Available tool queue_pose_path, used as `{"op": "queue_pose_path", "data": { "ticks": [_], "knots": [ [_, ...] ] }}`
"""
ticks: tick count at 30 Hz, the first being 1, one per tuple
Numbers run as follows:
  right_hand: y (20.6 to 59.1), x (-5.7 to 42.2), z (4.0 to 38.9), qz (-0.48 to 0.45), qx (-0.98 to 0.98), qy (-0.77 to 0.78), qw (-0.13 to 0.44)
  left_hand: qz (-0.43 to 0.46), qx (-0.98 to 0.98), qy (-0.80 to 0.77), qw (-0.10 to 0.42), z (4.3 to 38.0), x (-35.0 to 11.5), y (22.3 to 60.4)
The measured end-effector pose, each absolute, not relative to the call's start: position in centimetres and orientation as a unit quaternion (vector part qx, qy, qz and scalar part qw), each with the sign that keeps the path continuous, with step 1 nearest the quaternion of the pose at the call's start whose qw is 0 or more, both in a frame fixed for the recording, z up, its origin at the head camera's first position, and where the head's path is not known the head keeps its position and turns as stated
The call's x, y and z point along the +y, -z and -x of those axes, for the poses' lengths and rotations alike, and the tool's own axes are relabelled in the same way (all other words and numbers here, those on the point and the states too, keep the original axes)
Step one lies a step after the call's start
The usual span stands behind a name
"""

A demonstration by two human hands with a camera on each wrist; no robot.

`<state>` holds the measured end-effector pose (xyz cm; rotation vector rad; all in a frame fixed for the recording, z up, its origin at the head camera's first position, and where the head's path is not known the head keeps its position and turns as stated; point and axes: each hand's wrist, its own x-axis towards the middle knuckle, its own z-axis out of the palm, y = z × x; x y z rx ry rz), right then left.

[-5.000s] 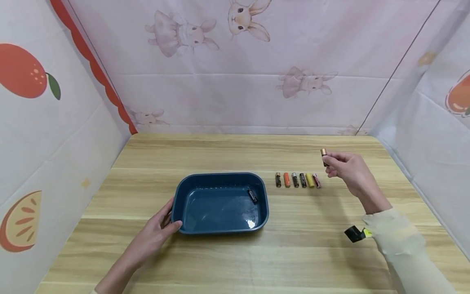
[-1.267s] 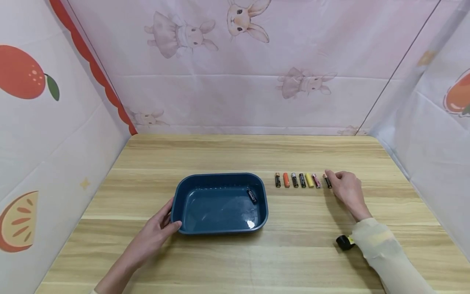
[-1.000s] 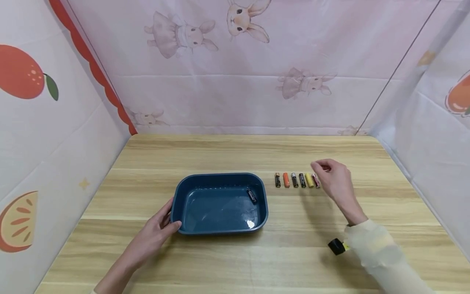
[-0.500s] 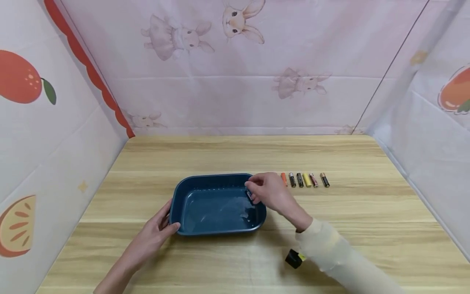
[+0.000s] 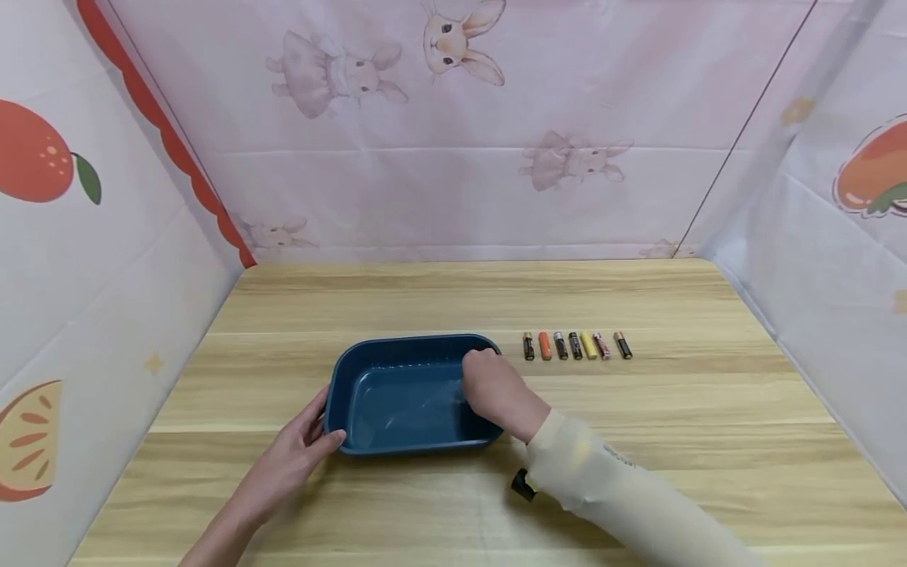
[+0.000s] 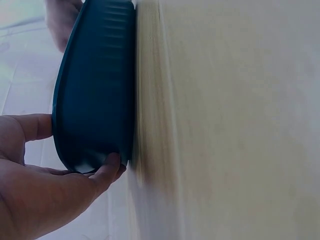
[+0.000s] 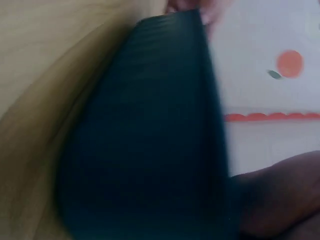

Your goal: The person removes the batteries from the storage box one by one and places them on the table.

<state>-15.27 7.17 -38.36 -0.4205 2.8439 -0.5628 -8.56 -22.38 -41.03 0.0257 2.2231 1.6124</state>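
A dark blue plastic tub [image 5: 418, 451] stands on the wooden table. My left hand [image 5: 298, 450] grips its left end, thumb at the front corner; the left wrist view has the fingers [image 6: 107, 170] against the tub's outer wall. Over the right end, my right hand [image 5: 499, 394] reaches down inside, back of the hand up. Its fingers are hidden, so I cannot tell what they hold. The battery that lay in that end is out of sight behind the hand. In the blurred right wrist view, the tub wall [image 7: 145, 135] covers most of the frame.
Right of the tub several batteries lie in a row, among them an orange one [image 5: 545, 346], a yellow one [image 5: 589, 346] and a pink one [image 5: 601, 346]. A black battery with a copper end [image 5: 622, 345] lies slightly apart at the right. Printed cloth walls [image 5: 425, 197] border the table.
My right hand set the copper-ended battery down at the row's right end, let it go, then swung left and down into the tub. My left hand keeps its grip on the tub.
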Motion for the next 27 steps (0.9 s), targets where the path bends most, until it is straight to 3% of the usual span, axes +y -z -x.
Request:
{"op": "queue_pose_path", "data": {
  "ticks": [3,8,19,27],
  "knots": [
    [39.3,6.6,15.5,0.16,0.974,0.152,0.057,-0.008,0.792,-0.578,0.197,8.6,-22.3,41.0],
    [40.2,6.2,15.9,0.165,0.973,0.154,0.045,-0.007,0.79,-0.581,0.197,8.6,-22.2,40.9],
    [40.2,6.1,16.6,0.161,0.935,0.275,0.156,0.0,0.792,-0.577,0.199,8.5,-22.2,41.0],
    [39.2,7.1,17.0,0.177,0.872,0.417,0.185,-0.009,0.791,-0.581,0.193,8.5,-22.3,41.0]
  ]
}}
